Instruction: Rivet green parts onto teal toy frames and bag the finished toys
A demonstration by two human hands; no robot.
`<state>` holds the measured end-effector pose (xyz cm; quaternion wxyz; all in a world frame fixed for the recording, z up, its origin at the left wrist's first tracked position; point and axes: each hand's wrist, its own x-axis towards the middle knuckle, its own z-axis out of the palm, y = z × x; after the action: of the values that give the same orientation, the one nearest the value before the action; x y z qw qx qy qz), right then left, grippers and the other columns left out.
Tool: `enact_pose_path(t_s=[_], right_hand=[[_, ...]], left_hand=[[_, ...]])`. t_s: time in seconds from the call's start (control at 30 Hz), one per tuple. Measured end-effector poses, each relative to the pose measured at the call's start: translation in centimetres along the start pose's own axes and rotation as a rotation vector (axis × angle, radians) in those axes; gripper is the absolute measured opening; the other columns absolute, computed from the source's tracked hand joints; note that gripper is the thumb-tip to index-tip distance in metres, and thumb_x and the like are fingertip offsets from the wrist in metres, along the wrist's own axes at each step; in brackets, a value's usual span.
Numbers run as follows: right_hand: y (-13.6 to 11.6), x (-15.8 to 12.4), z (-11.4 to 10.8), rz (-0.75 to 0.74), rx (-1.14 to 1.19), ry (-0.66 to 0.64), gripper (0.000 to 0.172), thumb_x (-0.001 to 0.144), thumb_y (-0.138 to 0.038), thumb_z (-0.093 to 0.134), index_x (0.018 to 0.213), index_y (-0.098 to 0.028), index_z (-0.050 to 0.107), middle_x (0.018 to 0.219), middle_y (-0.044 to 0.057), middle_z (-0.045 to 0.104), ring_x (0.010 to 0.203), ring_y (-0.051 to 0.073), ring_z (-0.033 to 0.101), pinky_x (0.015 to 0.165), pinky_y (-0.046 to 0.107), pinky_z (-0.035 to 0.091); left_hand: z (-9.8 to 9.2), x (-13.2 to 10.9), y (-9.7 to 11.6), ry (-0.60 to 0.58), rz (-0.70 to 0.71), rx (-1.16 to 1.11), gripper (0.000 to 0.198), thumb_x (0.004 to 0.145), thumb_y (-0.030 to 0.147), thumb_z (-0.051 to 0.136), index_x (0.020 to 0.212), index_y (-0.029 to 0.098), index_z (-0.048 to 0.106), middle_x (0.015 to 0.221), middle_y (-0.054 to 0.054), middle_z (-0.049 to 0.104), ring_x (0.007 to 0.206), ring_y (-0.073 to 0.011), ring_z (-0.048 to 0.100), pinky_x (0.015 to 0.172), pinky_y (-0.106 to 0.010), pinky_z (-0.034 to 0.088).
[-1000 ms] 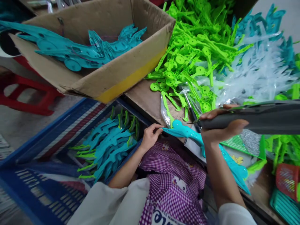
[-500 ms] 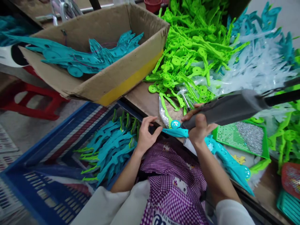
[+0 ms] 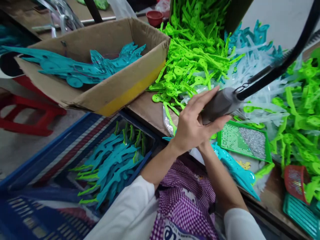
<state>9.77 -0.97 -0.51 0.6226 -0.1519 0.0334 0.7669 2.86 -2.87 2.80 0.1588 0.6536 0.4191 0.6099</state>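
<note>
Grey power driver (image 3: 220, 105) is up over the bench (image 3: 147, 111), rear end toward the upper right, black cable (image 3: 290, 61) running off it. Left hand (image 3: 191, 121) is clamped round the body: fingers over the upper side, thumb along the lower. Right forearm (image 3: 223, 180) reaches in beneath, but the right hand is hidden behind the left, so can't tell what it grips. Driver tip hidden too. Teal piece (image 3: 167, 138) pokes out left of the hands; can't tell if the tip touches it.

Technique, as a judgement: keep the driver square to whatever it bears on, push along its axis, no side load. Teal piece should sit backed by the bench; no visible finger is on it, so it could skate. Leave slack in the cable so it doesn't pull the tool off line.

Around it: lime-and-clear piece (image 3: 170, 120) lies just beside the left hand. Green tray (image 3: 268, 151) of silvery bits (image 3: 255, 143) is near the right forearm, easy to knock. Lime heap (image 3: 190, 56) and clear parts (image 3: 246, 63) crowd the far side. Cardboard box (image 3: 122, 91) hems in the far left; blue crate (image 3: 37, 158) of teal-and-lime pieces (image 3: 115, 158) sits at left.
</note>
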Motion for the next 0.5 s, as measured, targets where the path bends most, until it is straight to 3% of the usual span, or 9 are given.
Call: enact_pose_path(t_s=[0.1, 0.13, 0.2, 0.27, 0.37, 0.5], right_hand=[[0.2, -0.2, -0.4, -0.409, -0.865, -0.089, 0.019, 0.082, -0.041, 0.062, 0.082, -0.021, 0.062, 0.053, -0.007, 0.055, 0.046, 0.007, 0.054, 0.044, 0.020, 0.046], [0.3, -0.2, -0.6, -0.524, -1.016, -0.120, 0.022, 0.079, -0.043, 0.065, 0.082, -0.022, 0.061, 0.051, -0.008, 0.053, 0.042, 0.008, 0.052, 0.043, 0.022, 0.045], [0.8, -0.2, -1.1, -0.629, -1.095, -0.226, 0.028, 0.078, -0.049, 0.063, 0.084, -0.022, 0.060, 0.049, -0.008, 0.052, 0.039, 0.010, 0.051, 0.042, 0.025, 0.045], [1.3, 0.0, -1.9, -0.588, -1.058, -0.345, 0.033, 0.077, -0.053, 0.062, 0.087, -0.022, 0.060, 0.049, -0.007, 0.054, 0.040, 0.011, 0.052, 0.042, 0.026, 0.045], [2.0, 0.2, -3.2, -0.504, -1.033, -0.392, 0.038, 0.074, -0.056, 0.062, 0.090, -0.022, 0.060, 0.048, -0.007, 0.054, 0.041, 0.013, 0.054, 0.043, 0.027, 0.046], [2.4, 0.4, -4.4, -0.466, -1.113, -0.378, 0.044, 0.071, -0.064, 0.060, 0.086, -0.022, 0.059, 0.046, -0.006, 0.051, 0.038, 0.014, 0.052, 0.040, 0.027, 0.044]], left_hand=[[-3.5, -2.2, -2.1, -0.081, -0.046, 0.057, 0.065, 0.084, 0.054, 0.061, 0.141, 0.031, 0.041, 0.139, -0.008, 0.046, 0.127, -0.0269, 0.048, 0.101, -0.041, 0.048], [-4.7, -3.5, -3.0, -0.085, -0.086, 0.089, 0.068, 0.079, 0.055, 0.067, 0.138, 0.029, 0.045, 0.137, -0.009, 0.047, 0.126, -0.0276, 0.048, 0.100, -0.041, 0.048], [-6.7, -6.9, -5.0, -0.088, -0.264, 0.186, 0.060, 0.075, 0.050, 0.073, 0.126, 0.023, 0.055, 0.123, -0.010, 0.056, 0.117, -0.0258, 0.054, 0.095, -0.041, 0.050], [-7.7, -10.6, -6.7, -0.114, -0.513, 0.211, 0.052, 0.075, 0.044, 0.075, 0.118, 0.020, 0.059, 0.107, -0.008, 0.062, 0.096, -0.0205, 0.062, 0.084, -0.036, 0.053], [-7.0, -14.7, -8.2, -0.109, -0.795, 0.031, 0.047, 0.073, 0.040, 0.076, 0.113, 0.018, 0.063, 0.099, -0.006, 0.068, 0.081, -0.0176, 0.065, 0.075, -0.031, 0.054], [-5.0, -15.9, -8.8, -0.047, -1.012, -0.221, 0.037, 0.071, 0.040, 0.077, 0.098, 0.015, 0.071, 0.079, -0.004, 0.072, 0.068, -0.0159, 0.065, 0.064, -0.026, 0.052]])
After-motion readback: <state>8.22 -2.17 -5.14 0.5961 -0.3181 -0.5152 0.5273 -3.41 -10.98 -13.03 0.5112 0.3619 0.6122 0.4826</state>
